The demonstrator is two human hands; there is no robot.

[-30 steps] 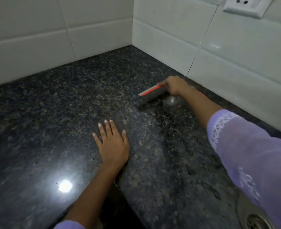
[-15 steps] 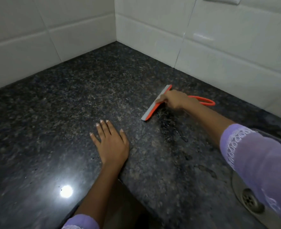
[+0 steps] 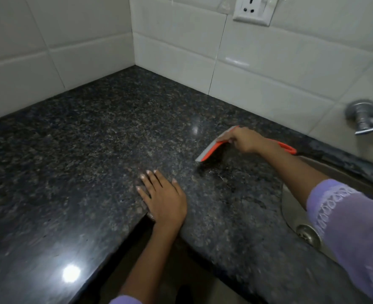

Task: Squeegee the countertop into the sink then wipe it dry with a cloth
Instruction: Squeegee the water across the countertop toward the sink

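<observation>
An orange squeegee [image 3: 211, 150] with a grey blade rests edge-down on the dark speckled granite countertop [image 3: 93, 139], a little left of the steel sink [image 3: 290, 207]. My right hand [image 3: 244, 140] is shut on the squeegee near its blade, and the orange loop handle sticks out behind my wrist. A wet streak lies on the stone just below the blade. My left hand [image 3: 163, 200] lies flat, fingers spread, near the inner corner of the counter's front edge. The sink drain [image 3: 307, 234] shows beside my right sleeve. No cloth is in view.
White tiled walls meet in a corner behind the counter. A wall socket [image 3: 254, 9] sits high on the right wall, and a metal tap [image 3: 365, 118] juts out above the sink. The counter's front edge makes an inside corner below my left hand.
My right hand has drawn the squeegee rightward toward the sink. The view has pulled back, so the sink, tap and socket show. My left hand has stayed flat on the counter.
</observation>
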